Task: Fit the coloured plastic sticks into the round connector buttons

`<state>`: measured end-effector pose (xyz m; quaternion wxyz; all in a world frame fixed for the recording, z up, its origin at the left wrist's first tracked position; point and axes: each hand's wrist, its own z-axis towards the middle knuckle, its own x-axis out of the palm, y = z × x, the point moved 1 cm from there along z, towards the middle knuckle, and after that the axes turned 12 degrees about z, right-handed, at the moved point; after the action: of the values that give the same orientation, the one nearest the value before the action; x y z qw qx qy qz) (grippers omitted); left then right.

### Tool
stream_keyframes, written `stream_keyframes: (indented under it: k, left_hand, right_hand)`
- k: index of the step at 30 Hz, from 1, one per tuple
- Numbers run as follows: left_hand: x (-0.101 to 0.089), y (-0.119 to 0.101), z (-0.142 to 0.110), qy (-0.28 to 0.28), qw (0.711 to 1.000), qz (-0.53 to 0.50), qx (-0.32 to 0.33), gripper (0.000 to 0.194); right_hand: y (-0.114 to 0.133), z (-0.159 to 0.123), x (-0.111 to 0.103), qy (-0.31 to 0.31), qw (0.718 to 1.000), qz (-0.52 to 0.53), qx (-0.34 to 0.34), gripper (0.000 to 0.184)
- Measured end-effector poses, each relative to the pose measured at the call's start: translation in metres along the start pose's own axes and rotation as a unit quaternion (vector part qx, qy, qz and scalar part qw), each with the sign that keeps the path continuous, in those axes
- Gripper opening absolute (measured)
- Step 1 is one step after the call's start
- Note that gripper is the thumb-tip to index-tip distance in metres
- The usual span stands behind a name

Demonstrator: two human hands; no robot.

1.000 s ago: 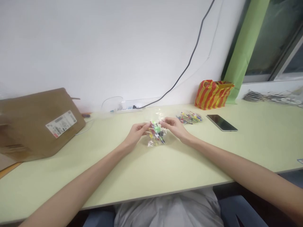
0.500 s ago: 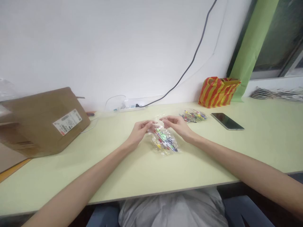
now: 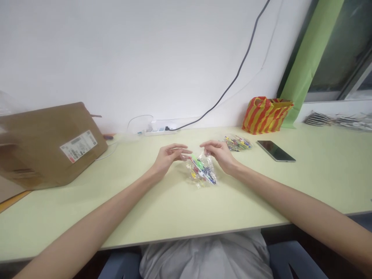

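Note:
A small clear plastic bag (image 3: 202,171) full of colourful little pieces hangs just above the pale green table (image 3: 186,201), between my two hands. My right hand (image 3: 219,154) pinches the bag's top edge at its right. My left hand (image 3: 168,157) is at the bag's top left with fingers spread and its fingertips at the plastic; I cannot tell whether it grips. A second clear bag of colourful pieces (image 3: 236,142) lies on the table beyond my right hand.
A dark phone (image 3: 275,150) lies flat at the right. A red and yellow striped bag (image 3: 266,114) stands by the wall. A brown cardboard box (image 3: 48,143) sits at the left. A white power strip (image 3: 158,131) with cables lies at the back.
My left hand's fingers have spread apart from the bag's top. The bag has bunched up and shifted slightly toward my right hand.

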<state>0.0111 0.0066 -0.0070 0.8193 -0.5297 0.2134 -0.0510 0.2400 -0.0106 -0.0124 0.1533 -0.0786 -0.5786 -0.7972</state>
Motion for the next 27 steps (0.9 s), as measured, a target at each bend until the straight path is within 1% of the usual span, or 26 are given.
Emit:
stream_keyframes:
  k: [2,4,9,11,13,15,17,19,21,22,23,24,25,27]
  left_hand:
    - [-0.001,-0.002,-0.001,-0.003,1.0,-0.011,0.008,0.022]
    - [-0.002,-0.004,-0.002,0.002,1.0,-0.011,0.012,0.016]
    - [0.0,-0.008,-0.003,0.013,1.0,0.012,0.016,0.017]
    - [0.003,-0.01,-0.004,0.014,1.0,0.017,0.008,0.021]
    - [0.006,-0.011,-0.004,0.022,0.999,0.023,-0.008,0.033]
    - [0.008,-0.011,-0.005,0.043,0.998,0.034,-0.035,0.044]
    - [0.01,-0.008,-0.005,0.065,0.995,0.045,-0.06,0.047]
    - [0.011,-0.005,-0.005,0.071,0.993,0.052,-0.073,0.045]
    - [0.011,-0.003,-0.004,0.062,0.994,0.062,-0.071,0.043]
    - [0.01,-0.003,-0.004,0.057,0.994,0.068,-0.067,0.042]
    - [0.01,-0.003,-0.004,0.054,0.994,0.074,-0.062,0.042]
    - [0.01,-0.003,-0.004,0.052,0.994,0.08,-0.058,0.042]
    - [0.01,-0.004,-0.004,0.051,0.994,0.085,-0.055,0.042]
    - [0.011,-0.006,-0.004,0.056,0.993,0.092,-0.051,0.04]
  right_hand:
    - [-0.001,0.002,-0.003,0.007,1.0,0.005,-0.005,0.015]
    - [-0.002,0.004,-0.004,0.022,1.0,0.008,-0.013,0.014]
    - [-0.003,0.002,-0.002,0.059,0.998,-0.013,-0.028,0.025]
    - [-0.001,-0.001,0.001,0.069,0.996,-0.04,-0.041,0.029]
    - [0.001,-0.003,0.003,0.068,0.994,-0.06,-0.055,0.031]
    - [0.005,-0.005,0.005,0.059,0.993,-0.069,-0.069,0.031]
    - [0.008,-0.006,0.006,0.051,0.993,-0.076,-0.08,0.031]
    - [0.01,-0.006,0.008,0.042,0.992,-0.087,-0.084,0.029]
    - [0.01,-0.007,0.009,0.031,0.993,-0.088,-0.07,0.024]
    - [0.009,-0.008,0.01,0.028,0.994,-0.084,-0.057,0.028]
    - [0.007,-0.008,0.01,0.03,0.996,-0.08,-0.04,0.036]
    - [0.005,-0.009,0.011,0.039,0.996,-0.08,-0.022,0.043]
    - [0.004,-0.009,0.012,0.051,0.995,-0.086,-0.005,0.047]
    - [0.001,-0.01,0.013,0.074,0.991,-0.107,0.019,0.044]
